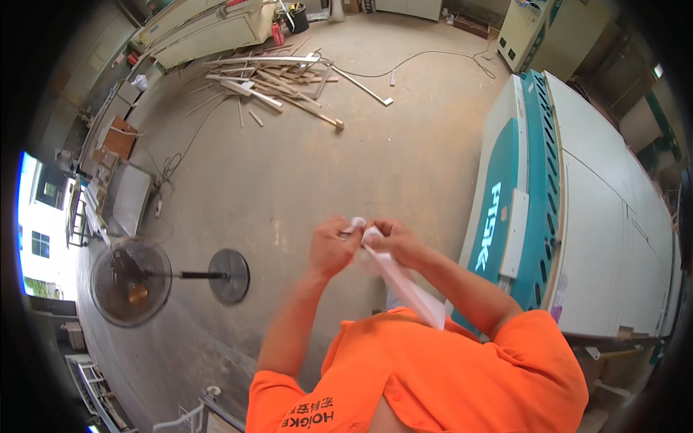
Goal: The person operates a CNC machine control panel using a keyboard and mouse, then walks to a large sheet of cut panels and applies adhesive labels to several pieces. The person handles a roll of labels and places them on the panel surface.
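Note:
Both hands meet in front of my chest over a thin white strip (411, 287), which looks like paper or film. My right hand (398, 242) pinches it near its upper end, and the rest hangs down toward my orange shirt (462, 368). Close beside it, my left hand (332, 247) is closed, with a white bunched end (357, 223) showing at its fingertips. Whether that end belongs to the same strip is hard to tell, since the fingers cover the join.
To my right stands a long machine with a teal and white side (499, 195) and a pale top (595, 195). A pedestal fan (131, 281) is on the left, its round base (229, 277) on the floor. Farther off lie a pile of wooden strips (278, 81) and a cable (426, 53).

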A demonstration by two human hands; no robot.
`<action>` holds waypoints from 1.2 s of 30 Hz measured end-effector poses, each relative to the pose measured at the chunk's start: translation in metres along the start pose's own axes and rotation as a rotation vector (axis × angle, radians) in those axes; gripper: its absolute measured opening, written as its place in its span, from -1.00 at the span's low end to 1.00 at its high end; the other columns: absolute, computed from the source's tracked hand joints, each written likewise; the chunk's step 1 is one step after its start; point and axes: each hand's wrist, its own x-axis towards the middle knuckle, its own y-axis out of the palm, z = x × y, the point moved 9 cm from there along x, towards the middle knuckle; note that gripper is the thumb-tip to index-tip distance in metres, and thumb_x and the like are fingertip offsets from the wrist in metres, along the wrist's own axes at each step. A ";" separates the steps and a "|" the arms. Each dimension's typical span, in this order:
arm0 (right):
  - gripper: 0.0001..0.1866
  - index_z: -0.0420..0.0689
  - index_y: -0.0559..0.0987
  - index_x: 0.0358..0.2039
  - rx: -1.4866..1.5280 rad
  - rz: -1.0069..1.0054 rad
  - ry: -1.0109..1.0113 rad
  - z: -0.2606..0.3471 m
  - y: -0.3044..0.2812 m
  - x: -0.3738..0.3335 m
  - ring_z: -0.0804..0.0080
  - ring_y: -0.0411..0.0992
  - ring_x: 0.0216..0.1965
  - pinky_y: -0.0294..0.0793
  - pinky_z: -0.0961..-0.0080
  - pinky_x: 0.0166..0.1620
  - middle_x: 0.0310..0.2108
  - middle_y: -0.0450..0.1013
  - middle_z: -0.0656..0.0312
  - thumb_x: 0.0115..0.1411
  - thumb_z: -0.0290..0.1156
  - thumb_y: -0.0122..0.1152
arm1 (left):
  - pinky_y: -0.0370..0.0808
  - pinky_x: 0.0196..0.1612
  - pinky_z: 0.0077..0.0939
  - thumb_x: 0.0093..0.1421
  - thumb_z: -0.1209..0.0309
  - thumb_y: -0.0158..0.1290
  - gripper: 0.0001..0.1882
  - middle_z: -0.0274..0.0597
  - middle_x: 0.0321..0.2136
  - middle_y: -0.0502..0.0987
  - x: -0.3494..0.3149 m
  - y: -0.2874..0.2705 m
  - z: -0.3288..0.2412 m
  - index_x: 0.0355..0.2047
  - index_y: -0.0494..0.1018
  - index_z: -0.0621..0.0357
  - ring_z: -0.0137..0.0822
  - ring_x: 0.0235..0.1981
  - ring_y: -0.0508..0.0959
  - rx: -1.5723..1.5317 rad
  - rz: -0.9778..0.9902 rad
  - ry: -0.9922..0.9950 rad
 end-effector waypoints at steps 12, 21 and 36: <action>-0.49 -0.14 0.41 0.11 -0.348 -0.767 -0.587 0.266 -0.192 0.271 0.45 0.46 -0.30 0.48 0.53 -0.23 -0.31 0.50 0.19 0.10 -0.69 -0.09 | 0.58 -0.20 -0.42 0.08 0.18 0.38 -0.04 -0.15 -0.09 0.55 0.327 0.023 0.039 0.34 0.13 0.35 -0.31 -0.19 0.60 -0.494 0.302 -0.307; -0.45 -0.21 0.54 0.07 -0.025 -0.474 -0.256 0.351 -0.306 0.513 0.56 0.40 -0.37 0.39 0.65 -0.34 -0.28 0.47 0.21 0.04 -0.64 -0.10 | 0.51 -0.29 -0.55 0.18 0.39 0.19 -0.69 -0.22 -0.32 0.63 0.622 0.067 0.079 -0.12 0.58 0.32 -0.46 -0.33 0.58 -0.567 0.420 -0.398; -0.81 -0.19 0.44 -0.19 0.171 -0.695 -0.527 0.515 -0.556 0.800 0.46 0.45 -0.14 0.50 0.57 -0.14 0.14 0.37 0.02 0.18 -0.62 0.17 | 0.61 -0.23 -0.48 0.30 0.55 -0.11 -0.66 -0.04 -0.21 0.62 1.129 0.145 0.076 0.00 0.52 0.42 -0.37 -0.26 0.62 -0.657 0.416 -0.443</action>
